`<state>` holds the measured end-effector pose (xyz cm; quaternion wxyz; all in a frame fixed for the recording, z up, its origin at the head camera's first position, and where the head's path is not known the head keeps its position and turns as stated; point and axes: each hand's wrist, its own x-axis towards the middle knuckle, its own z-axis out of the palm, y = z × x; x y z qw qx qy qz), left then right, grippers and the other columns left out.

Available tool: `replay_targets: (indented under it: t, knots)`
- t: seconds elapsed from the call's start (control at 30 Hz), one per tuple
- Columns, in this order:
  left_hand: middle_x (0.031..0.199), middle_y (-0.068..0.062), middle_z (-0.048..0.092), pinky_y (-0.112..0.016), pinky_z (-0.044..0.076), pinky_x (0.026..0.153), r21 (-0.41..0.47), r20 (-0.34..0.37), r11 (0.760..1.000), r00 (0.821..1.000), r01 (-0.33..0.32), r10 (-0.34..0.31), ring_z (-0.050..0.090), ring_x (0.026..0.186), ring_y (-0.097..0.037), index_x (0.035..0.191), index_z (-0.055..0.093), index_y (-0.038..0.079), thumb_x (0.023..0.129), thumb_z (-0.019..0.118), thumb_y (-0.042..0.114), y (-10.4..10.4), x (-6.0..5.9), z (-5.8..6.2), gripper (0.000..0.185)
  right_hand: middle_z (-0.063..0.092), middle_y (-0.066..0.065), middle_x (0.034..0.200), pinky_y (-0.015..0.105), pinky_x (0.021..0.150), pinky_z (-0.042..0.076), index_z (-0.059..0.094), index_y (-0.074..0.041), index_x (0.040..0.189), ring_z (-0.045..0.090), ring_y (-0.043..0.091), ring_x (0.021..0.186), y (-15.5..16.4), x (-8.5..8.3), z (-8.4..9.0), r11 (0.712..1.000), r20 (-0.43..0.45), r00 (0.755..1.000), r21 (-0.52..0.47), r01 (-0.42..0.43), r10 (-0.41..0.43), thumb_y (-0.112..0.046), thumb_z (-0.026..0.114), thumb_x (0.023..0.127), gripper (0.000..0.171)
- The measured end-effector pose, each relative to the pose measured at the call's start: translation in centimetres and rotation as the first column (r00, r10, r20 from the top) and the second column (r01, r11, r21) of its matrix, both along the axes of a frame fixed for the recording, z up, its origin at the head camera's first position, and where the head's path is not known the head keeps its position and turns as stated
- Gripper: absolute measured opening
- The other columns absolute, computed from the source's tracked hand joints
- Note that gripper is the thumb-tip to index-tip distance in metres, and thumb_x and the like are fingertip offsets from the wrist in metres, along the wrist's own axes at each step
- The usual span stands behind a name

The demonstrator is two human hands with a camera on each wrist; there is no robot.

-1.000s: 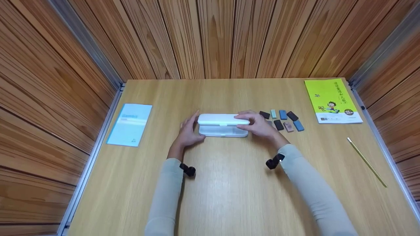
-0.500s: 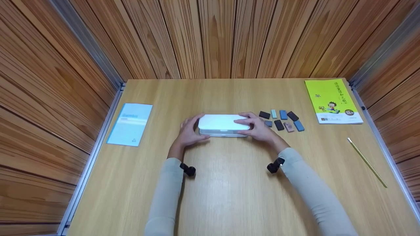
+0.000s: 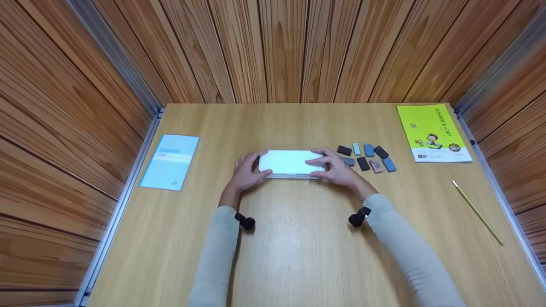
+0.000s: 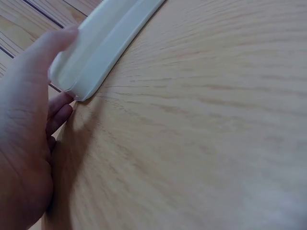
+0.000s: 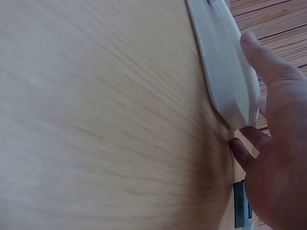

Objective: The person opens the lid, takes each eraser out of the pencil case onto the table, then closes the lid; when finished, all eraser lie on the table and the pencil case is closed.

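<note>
A white plastic pencil case (image 3: 291,162) lies on the table in front of me, its lid down over the box. My left hand (image 3: 246,171) grips the left end, thumb at the front edge and fingers behind. At the other end my right hand (image 3: 337,169) holds the case, thumb near the front and fingertips over the lid's corner. In the left wrist view the thumb is up at the lid of the case (image 4: 103,50), the other fingers beyond its end. The right wrist view has the thumb along the edge of the case (image 5: 225,67), with fingers around the corner.
Right of the case lie several small erasers (image 3: 363,163) in black, blue and pink. A green book (image 3: 434,133) is at the back right, with a gold pencil-like stick (image 3: 477,213) nearer. On the left rests a light-blue booklet (image 3: 168,163). Wooden panels (image 3: 281,55) stand behind the table.
The pencil case's lid has swung down from partly raised to lying over the box. Both thumbs have moved slightly with it at the front edge.
</note>
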<state>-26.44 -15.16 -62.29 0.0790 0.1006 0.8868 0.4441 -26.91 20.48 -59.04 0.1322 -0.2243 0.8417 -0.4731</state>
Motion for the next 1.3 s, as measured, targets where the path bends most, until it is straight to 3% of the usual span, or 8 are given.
replay_targets:
  t: [0.3,0.53,0.77,1.3]
  knots:
    - [0.176,-0.003,0.051,-0.062,0.021,0.137,-0.01,0.02,1.0,1.0,-0.021,0.021,0.038,0.163,-0.032,0.165,0.054,0.032,0.097,0.085,0.051,0.16,0.08,0.12,0.077,0.044,0.021,0.175,0.067,0.14,0.018,0.079,-0.009,0.141,0.033,0.047,0.169,-0.03,0.11,-0.32,1.0,-0.018,1.0,-0.006,0.008,-0.009,-0.014,0.085,0.1,0.042]
    - [0.172,-0.008,0.056,-0.061,0.019,0.136,0.004,-0.009,1.0,1.0,0.005,-0.005,0.042,0.158,-0.035,0.164,0.055,0.026,0.097,0.086,0.048,0.06,-0.02,0.2,0.077,0.046,0.024,0.173,0.067,0.137,0.025,0.08,-0.006,0.138,0.038,0.05,0.166,-0.08,0.25,-0.53,1.0,-0.041,0.999,-0.015,0.017,-0.018,-0.013,0.087,0.098,0.041]
    - [0.173,-0.006,0.053,-0.061,0.025,0.135,0.005,0.015,1.0,1.0,-0.021,0.021,0.039,0.161,-0.033,0.164,0.056,0.03,0.096,0.087,0.048,0.06,0.03,0.1,0.077,0.043,0.02,0.176,0.068,0.139,0.021,0.079,-0.01,0.141,0.034,0.047,0.169,0.04,0.35,-0.62,1.0,-0.023,1.0,0.002,0.014,-0.014,-0.016,0.086,0.1,0.042]
    - [0.176,-0.007,0.051,-0.062,0.02,0.137,0.013,0.005,1.0,1.0,-0.017,0.017,0.039,0.164,-0.035,0.169,0.051,0.031,0.101,0.083,0.045,0.07,-0.16,0.26,0.077,0.037,0.017,0.182,0.069,0.14,0.017,0.077,-0.014,0.145,0.028,0.045,0.173,-0.29,0.13,-0.75,0.999,-0.026,0.999,0.01,0.03,-0.03,-0.019,0.082,0.104,0.042]
